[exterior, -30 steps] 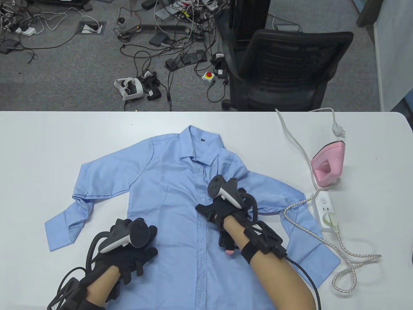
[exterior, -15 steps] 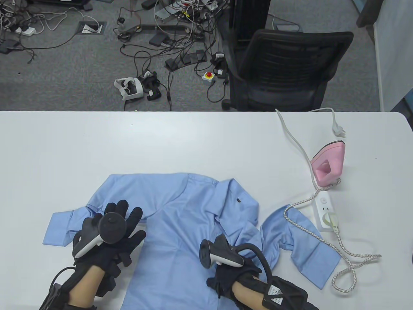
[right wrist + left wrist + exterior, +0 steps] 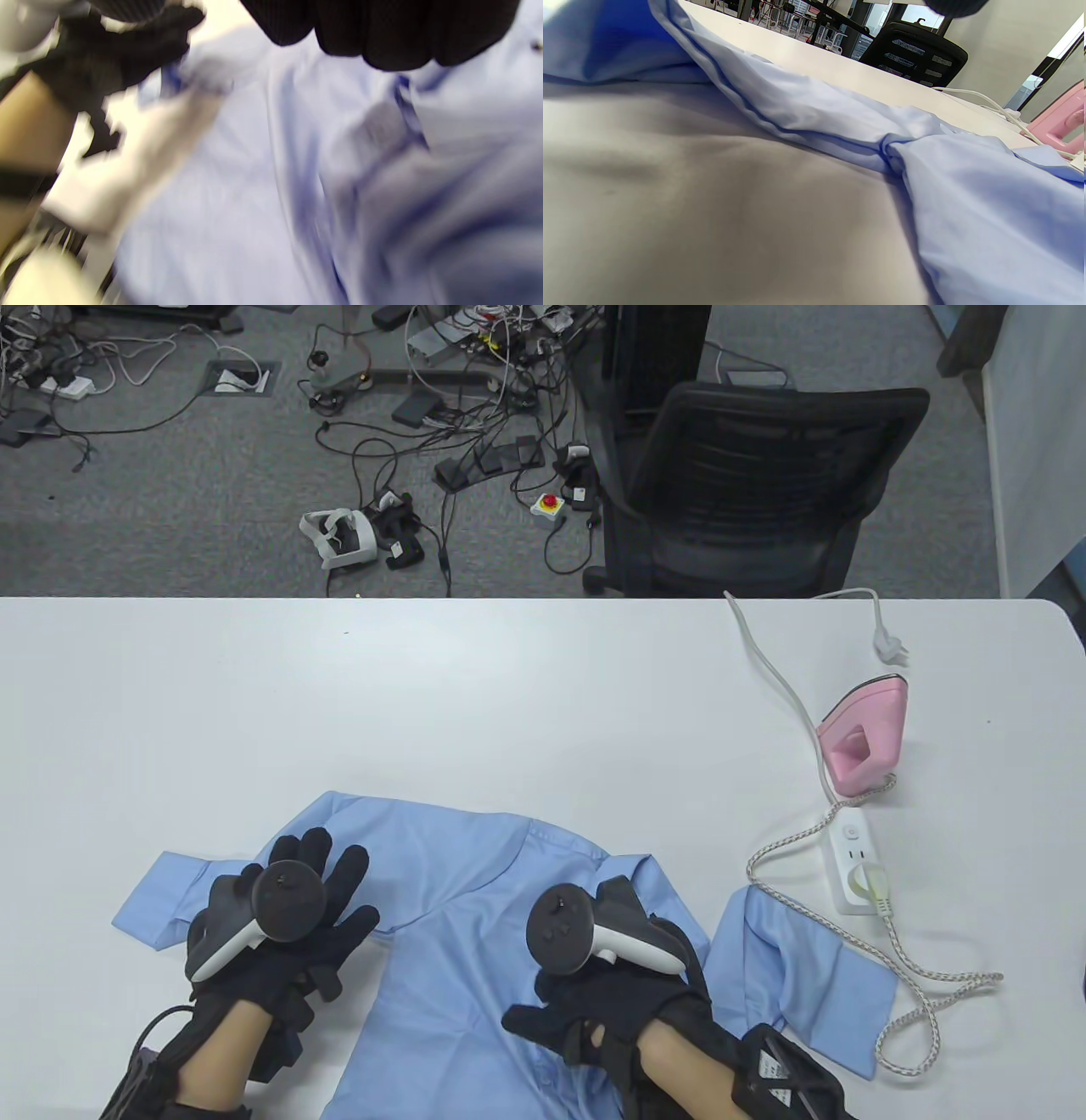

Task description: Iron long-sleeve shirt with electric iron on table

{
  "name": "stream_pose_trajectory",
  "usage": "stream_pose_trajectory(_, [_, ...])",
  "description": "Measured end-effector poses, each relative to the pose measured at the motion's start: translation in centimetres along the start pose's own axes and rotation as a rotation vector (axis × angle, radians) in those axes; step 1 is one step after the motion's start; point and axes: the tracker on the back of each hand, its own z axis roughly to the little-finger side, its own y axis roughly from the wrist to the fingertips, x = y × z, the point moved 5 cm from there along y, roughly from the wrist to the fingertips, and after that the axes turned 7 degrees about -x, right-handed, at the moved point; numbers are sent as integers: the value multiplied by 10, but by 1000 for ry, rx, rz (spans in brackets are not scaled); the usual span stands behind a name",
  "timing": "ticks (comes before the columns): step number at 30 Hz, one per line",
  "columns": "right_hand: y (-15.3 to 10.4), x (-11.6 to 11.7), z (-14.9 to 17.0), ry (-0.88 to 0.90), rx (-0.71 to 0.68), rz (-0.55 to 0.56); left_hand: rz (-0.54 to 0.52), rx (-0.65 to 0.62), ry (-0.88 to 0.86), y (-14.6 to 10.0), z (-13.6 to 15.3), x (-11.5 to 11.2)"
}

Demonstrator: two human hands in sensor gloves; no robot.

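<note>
We see the white counter (image 3: pixel 509 687) filling the lower frame, with the blue shirt (image 3: pixel 475 899) bunched at its bottom centre. Our left hand (image 3: pixel 288 925) rests on the shirt's left shoulder, fingers spread. Our right hand (image 3: pixel 611 993) lies on the shirt's middle; its wrist view is blurred, so its grip is unclear. The pink iron (image 3: pixel 865 738) stands at right, well apart.

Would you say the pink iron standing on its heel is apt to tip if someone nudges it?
Probably somewhat: the pink iron stands upright on its narrow heel. Its braided cord loops loosely across the table, so a snag might topple it. It looks compact and rigid.
</note>
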Motion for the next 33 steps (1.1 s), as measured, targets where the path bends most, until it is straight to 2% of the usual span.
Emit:
stream_pose_trajectory(1, [14,-7,-3,5,45,124,-6,6,1,0,2,1])
stream_pose_trajectory(2, [20,-8,-4,7,60,161,-10,10,3,0,3,2])
stream_pose_trajectory(4, [57,-13,-10,-40,196,294,-15,21,6,-1,6,4])
stream_pose_trajectory(5, [76,-14,-13,-73,217,337,-24,27,0,-2,9,5])
stream_pose_trajectory(6, [101,-9,-15,-64,254,336,-37,36,-17,-3,14,7])
stream_pose_trajectory(7, [114,-4,-14,-46,288,319,-44,47,-27,-4,17,8])
stream_pose_trajectory(8, [141,11,-12,-31,348,268,-58,66,-35,-6,23,10])
stream_pose_trajectory(11, [173,37,0,-81,436,167,-77,107,-14,-9,34,14])
stream_pose_trajectory(13, [180,50,18,-116,509,109,-91,122,-9,-10,38,16])
stream_pose_trajectory(15, [177,53,37,-94,510,39,-100,137,3,-10,42,18])
stream_pose_trajectory(17, [167,47,56,-81,514,62,-102,160,9,-10,48,18])
stream_pose_trajectory(20, [139,42,106,-41,532,-17,-78,203,-49,-9,63,13])
stream_pose_trajectory(25, [97,40,164,-49,534,-14,3,272,-48,-3,80,-1])
stream_pose_trajectory(30, [71,39,199,-10,533,-10,24,352,-31,-1,93,-6])
stream_pose_trajectory(33, [62,39,211,-4,542,0,107,382,-50,1,103,-20])
